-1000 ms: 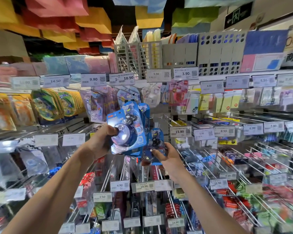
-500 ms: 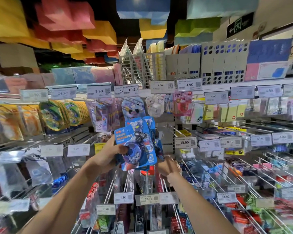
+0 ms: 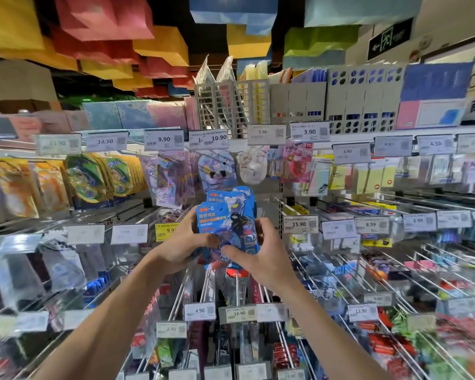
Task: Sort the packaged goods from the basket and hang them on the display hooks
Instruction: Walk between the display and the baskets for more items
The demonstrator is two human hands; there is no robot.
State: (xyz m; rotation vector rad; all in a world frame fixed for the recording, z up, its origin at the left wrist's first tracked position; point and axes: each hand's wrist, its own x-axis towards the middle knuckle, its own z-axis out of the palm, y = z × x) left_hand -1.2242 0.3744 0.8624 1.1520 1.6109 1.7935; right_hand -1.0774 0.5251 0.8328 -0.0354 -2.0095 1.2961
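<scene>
Broadly, the display wall (image 3: 261, 204) is already well stocked: row upon row of display hooks (image 3: 317, 272) carry hung packets, from the green and yellow packs (image 3: 93, 179) at upper left down to red ones low on the right, each row fronted by price tags. How much of that comes from this job cannot be judged, and the basket is out of view, so what remains in it is unknown. My reading is that the work is mid-way through one item type, with sorting done for this batch and hanging not yet done

The task's goods at this moment are a small stack of blue eraser packs (image 3: 225, 218), at least two cards fanned one behind another, held up in front of the middle of the wall, between the yellow 9.9 tag (image 3: 166, 231) and the 15.90 tag (image 3: 300, 224) and above the 18.90 tag (image 3: 237, 314). None of the stack looks threaded onto a rod; whether its hang holes are lined up with one is hidden behind the cards

Both forearms reach up and forward, converging on the stack. The left hand (image 3: 181, 242) grips its left edge, fingers wrapped behind and the thumb across the front. The right hand (image 3: 263, 250) clasps the right and lower side, thumb laid on the clear blister, fingers curled round the back
</scene>
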